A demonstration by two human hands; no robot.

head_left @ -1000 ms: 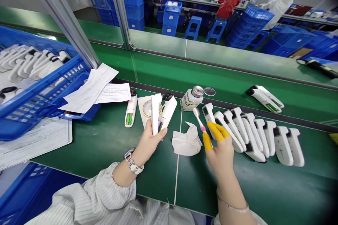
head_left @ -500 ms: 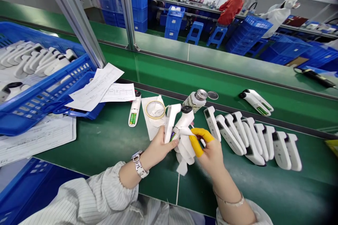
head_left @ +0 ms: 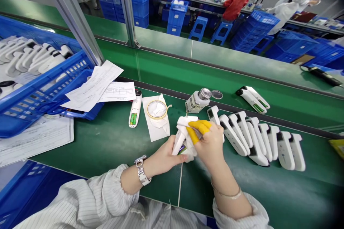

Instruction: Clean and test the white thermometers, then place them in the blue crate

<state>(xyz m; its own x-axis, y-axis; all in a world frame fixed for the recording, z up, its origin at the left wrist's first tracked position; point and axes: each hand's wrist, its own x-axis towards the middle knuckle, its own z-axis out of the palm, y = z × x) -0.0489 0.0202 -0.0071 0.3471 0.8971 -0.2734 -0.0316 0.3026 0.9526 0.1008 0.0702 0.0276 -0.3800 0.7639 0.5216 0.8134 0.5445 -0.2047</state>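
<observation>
My left hand (head_left: 163, 156) grips white handheld devices (head_left: 179, 142) by their lower ends, just above the green table. My right hand (head_left: 209, 144), with yellow finger cots on thumb and fingers, presses a white cloth (head_left: 185, 122) over the devices' heads. The cloth hides their upper ends. Just right of my hands lies a row of several white devices (head_left: 258, 139), side by side. A small bottle with a metal pump top (head_left: 197, 101) stands behind my hands.
A tape roll (head_left: 156, 109) lies on a white sheet, beside a device with its battery bay open (head_left: 134, 109). Papers (head_left: 98, 87) overlap a blue crate of devices (head_left: 32, 78) at left. Another device (head_left: 252, 98) sits on the conveyor. People work at far benches.
My right hand picked up the white cloth from the table and moved left onto the devices in my left hand; the pink-tipped brush it held is no longer visible. The devices dropped lower.
</observation>
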